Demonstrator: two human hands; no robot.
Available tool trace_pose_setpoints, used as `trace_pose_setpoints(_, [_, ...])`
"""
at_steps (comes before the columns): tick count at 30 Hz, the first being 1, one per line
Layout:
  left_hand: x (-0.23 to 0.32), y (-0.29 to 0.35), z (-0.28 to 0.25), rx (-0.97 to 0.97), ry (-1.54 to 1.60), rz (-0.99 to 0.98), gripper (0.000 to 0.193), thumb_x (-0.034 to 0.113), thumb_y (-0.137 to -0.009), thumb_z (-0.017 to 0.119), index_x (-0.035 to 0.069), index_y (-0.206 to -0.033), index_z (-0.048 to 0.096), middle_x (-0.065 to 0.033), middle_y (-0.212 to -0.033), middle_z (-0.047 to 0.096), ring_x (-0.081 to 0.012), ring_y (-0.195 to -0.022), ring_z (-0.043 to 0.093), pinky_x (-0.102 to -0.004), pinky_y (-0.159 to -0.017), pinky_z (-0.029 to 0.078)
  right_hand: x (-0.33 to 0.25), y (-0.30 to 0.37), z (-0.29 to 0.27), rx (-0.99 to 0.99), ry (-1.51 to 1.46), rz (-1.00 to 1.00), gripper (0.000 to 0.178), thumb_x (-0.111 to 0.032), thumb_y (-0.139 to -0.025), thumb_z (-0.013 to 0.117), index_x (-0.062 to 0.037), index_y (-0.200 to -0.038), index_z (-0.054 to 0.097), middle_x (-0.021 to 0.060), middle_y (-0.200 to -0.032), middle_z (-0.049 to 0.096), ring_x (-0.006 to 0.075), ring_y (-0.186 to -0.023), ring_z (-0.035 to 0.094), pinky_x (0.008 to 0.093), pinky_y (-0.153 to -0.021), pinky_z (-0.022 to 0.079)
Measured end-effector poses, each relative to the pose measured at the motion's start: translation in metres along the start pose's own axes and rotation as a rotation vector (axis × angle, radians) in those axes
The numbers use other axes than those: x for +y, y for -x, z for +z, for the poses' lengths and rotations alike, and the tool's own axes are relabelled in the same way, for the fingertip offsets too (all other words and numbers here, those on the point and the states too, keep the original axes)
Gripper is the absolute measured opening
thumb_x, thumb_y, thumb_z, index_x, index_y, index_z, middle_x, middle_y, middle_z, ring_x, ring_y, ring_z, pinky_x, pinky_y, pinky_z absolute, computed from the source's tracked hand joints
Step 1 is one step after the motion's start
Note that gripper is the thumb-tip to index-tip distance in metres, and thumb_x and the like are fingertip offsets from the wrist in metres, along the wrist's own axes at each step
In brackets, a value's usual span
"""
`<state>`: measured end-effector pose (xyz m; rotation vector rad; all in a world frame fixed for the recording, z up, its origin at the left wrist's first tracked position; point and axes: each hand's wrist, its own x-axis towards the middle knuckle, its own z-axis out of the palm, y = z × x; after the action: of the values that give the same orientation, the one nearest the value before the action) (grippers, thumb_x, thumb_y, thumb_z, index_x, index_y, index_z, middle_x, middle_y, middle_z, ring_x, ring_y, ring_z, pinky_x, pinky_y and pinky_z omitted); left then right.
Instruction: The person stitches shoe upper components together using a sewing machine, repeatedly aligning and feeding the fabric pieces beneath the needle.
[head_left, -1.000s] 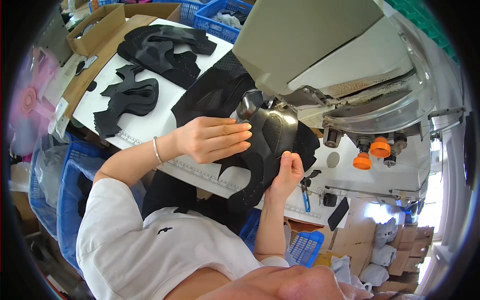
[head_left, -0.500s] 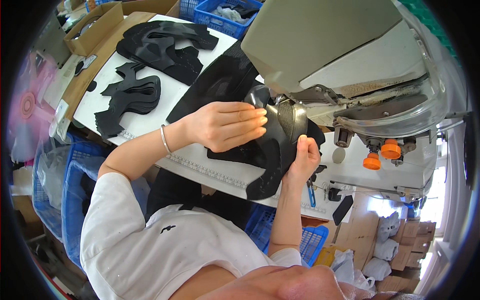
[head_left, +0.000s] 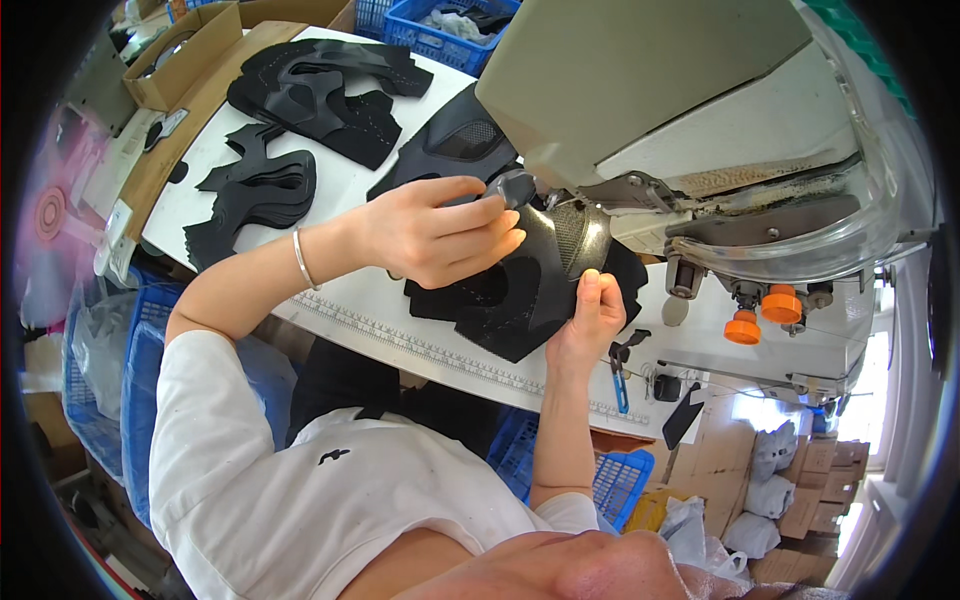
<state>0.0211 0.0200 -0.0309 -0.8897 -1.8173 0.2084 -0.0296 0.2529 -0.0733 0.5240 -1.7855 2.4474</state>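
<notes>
A black shoe-upper piece (head_left: 520, 300) with a mesh patch lies under the head of a sewing machine (head_left: 640, 85), lit by a bright lamp at the needle. My right hand (head_left: 588, 322) pinches its near right edge between thumb and fingers. Over its left part, close to a dark shiny rounded part (head_left: 512, 188) by the needle, is my left hand (head_left: 440, 235). The left fingers are curled, and what they hold, if anything, is hidden. More black mesh upper (head_left: 450, 140) lies beyond the left hand.
Stacks of black cut pieces (head_left: 325, 95) and curved strips (head_left: 260, 190) lie on the white table at left. Blue-handled snips (head_left: 620, 385) are right of my right forearm. Orange knobs (head_left: 742, 328) jut from the machine. A blue crate (head_left: 445, 35) stands behind the table.
The upper piece has turned, and its near edge has drawn away from the table's front edge. My left hand has shifted slightly left and curled more; my right hand has moved slightly left.
</notes>
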Motion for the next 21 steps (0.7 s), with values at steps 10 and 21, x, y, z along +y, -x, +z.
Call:
trace_pose_setpoints(10, [-0.014, 0.001, -0.008, -0.082, 0.049, -0.12, 0.032, 0.015, -0.068, 0.069, 0.019, -0.1, 0.074, -0.0017, -0.108, 0.067, -0.0223, -0.093, 0.061, -0.0344, -0.08, 0.058, 0.005, 0.012, 0.013, -0.01, -0.059, 0.008, 0.033, -0.009, -0.093, 0.063, -0.0117, -0.068, 0.043, -0.0079, -0.063, 0.037, 0.0007, -0.055, 0.031, 0.0191, -0.049, 0.025])
trace_pose_setpoints(21, [0.04, -0.016, -0.016, -0.211, 0.129, -0.58, 0.025, 0.024, -0.076, 0.067, 0.013, -0.098, 0.071, -0.0042, -0.119, 0.059, -0.0244, -0.119, 0.052, -0.0476, -0.103, 0.039, 0.012, 0.023, 0.041, 0.101, -0.022, -0.091, 0.034, -0.014, -0.093, 0.066, -0.0096, -0.066, 0.044, -0.0058, -0.06, 0.046, 0.0002, -0.053, 0.037, 0.0175, -0.048, 0.027])
